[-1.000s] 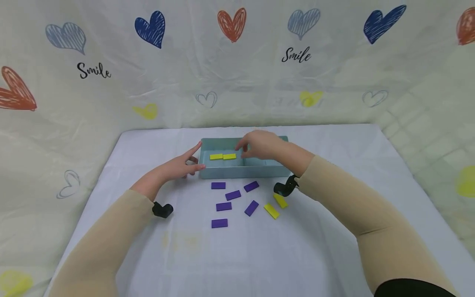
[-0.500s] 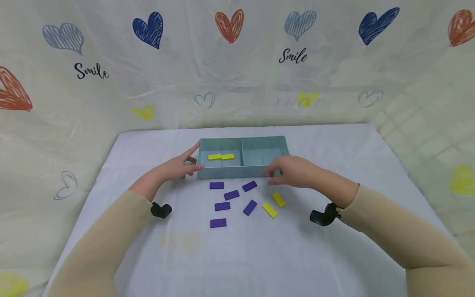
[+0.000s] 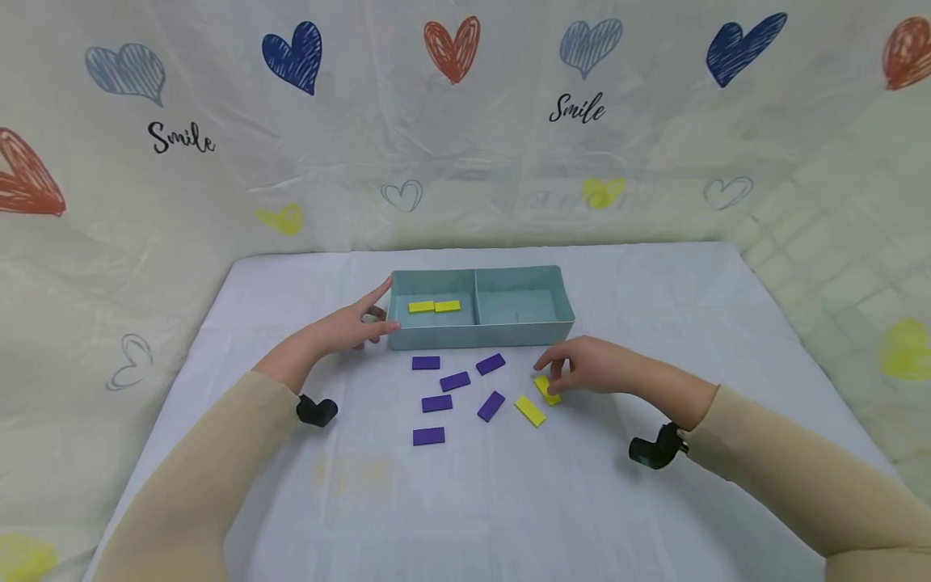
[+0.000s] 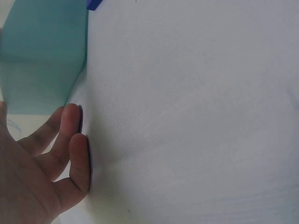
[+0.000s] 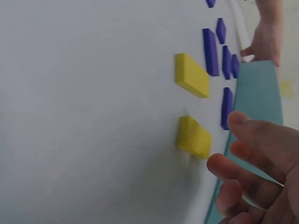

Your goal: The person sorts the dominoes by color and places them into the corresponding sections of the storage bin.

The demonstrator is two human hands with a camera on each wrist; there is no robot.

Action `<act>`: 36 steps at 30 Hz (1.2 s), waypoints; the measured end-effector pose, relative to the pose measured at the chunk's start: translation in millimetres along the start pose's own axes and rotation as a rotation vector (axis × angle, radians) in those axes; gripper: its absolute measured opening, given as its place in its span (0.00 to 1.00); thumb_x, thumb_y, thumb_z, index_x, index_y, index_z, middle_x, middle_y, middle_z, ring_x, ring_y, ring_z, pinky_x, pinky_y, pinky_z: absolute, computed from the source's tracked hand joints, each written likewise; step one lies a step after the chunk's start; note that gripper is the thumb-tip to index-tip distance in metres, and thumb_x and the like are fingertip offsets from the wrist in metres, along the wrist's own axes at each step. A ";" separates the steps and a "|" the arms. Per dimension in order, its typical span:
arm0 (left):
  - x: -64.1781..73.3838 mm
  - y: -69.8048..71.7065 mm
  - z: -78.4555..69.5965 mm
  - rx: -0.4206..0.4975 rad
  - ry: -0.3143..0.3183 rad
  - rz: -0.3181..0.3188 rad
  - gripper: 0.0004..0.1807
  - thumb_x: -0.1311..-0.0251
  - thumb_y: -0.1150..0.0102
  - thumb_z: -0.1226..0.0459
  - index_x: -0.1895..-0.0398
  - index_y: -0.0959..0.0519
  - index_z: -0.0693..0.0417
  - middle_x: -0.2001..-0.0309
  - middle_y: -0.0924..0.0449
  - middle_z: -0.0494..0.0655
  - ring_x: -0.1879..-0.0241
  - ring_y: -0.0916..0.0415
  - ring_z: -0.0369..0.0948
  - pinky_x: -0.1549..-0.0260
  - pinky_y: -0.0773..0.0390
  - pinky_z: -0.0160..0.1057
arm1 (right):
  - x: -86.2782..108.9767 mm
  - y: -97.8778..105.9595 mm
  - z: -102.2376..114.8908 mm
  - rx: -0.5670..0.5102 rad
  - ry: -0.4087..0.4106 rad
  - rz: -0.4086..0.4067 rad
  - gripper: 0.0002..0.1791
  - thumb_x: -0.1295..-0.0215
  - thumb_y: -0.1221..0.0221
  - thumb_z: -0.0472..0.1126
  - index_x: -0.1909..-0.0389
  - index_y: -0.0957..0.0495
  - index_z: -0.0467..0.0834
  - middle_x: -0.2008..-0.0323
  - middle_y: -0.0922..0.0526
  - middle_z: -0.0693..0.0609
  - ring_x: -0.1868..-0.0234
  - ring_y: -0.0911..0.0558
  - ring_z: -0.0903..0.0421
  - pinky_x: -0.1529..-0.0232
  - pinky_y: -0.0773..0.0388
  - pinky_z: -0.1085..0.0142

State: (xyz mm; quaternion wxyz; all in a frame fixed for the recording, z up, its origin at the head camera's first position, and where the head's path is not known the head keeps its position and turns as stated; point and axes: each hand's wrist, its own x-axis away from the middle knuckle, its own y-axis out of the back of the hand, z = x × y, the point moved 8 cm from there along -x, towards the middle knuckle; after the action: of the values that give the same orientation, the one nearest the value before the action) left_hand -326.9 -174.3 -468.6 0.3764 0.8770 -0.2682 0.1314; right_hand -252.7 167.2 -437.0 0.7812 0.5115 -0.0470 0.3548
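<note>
At the left end of a pale teal two-compartment box [image 3: 483, 336], my left hand [image 3: 340, 331] spreads its straight index finger and thumb to the back and front corners. Its other fingers are bent, resting near the table in the left wrist view. My right hand [image 3: 596, 365] hovers over a yellow block [image 3: 542, 385], thumb and fingers apart, partly covering it from above. The right wrist view shows a gap between the fingertips and this yellow block [image 5: 194, 137]. Just left of it lies a second yellow block [image 3: 530, 411]. Two more yellow blocks [image 3: 434, 306] lie end to end in the left compartment.
Several purple blocks [image 3: 436, 403] are scattered on the white-covered table [image 3: 465, 509] in front of the box. A divider [image 3: 477, 297] splits the box. Behind the table hangs a pale backdrop [image 3: 494, 145] printed with hearts.
My right hand has moved from over the box, down and right, to the nearer yellow block outside it. The left hand stays at the box's end.
</note>
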 end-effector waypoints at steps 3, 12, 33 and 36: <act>0.5 0.0 -1.8 -0.001 -0.004 -0.003 0.51 0.36 0.43 0.40 0.26 0.72 0.13 0.31 0.38 0.53 0.47 0.23 0.50 0.46 0.27 0.52 | -4.3 -8.0 -7.8 0.004 -0.028 0.005 0.20 0.43 0.29 0.46 0.49 0.17 0.52 0.67 0.19 0.60 0.64 0.23 0.58 0.62 0.24 0.64; -0.8 -0.5 0.7 0.000 -0.006 -0.005 0.51 0.36 0.42 0.40 0.25 0.71 0.13 0.31 0.38 0.54 0.47 0.23 0.50 0.46 0.26 0.52 | -9.7 -20.1 -11.5 0.012 -0.048 -0.009 0.24 0.48 0.26 0.49 0.52 0.21 0.50 0.71 0.23 0.56 0.68 0.26 0.57 0.64 0.26 0.64; -3.2 -0.5 2.4 -0.004 -0.004 -0.004 0.52 0.38 0.42 0.39 0.25 0.71 0.12 0.31 0.37 0.54 0.47 0.23 0.49 0.46 0.25 0.51 | -5.2 -16.9 0.1 0.083 0.033 -0.063 0.16 0.42 0.30 0.38 0.52 0.16 0.51 0.67 0.21 0.59 0.64 0.25 0.58 0.60 0.24 0.64; -3.2 -0.3 3.1 -0.001 0.000 -0.005 0.52 0.38 0.42 0.39 0.26 0.71 0.12 0.31 0.38 0.54 0.47 0.23 0.49 0.46 0.26 0.51 | -3.8 -11.6 0.6 0.084 0.063 -0.067 0.16 0.42 0.31 0.38 0.51 0.15 0.51 0.67 0.22 0.59 0.65 0.26 0.58 0.61 0.25 0.64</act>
State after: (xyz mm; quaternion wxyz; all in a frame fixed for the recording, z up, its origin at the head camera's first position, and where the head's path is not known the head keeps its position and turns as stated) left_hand -329.2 -175.2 -472.2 0.3773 0.8773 -0.2664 0.1302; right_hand -248.3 162.1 -447.2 0.7714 0.5339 0.0095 0.3461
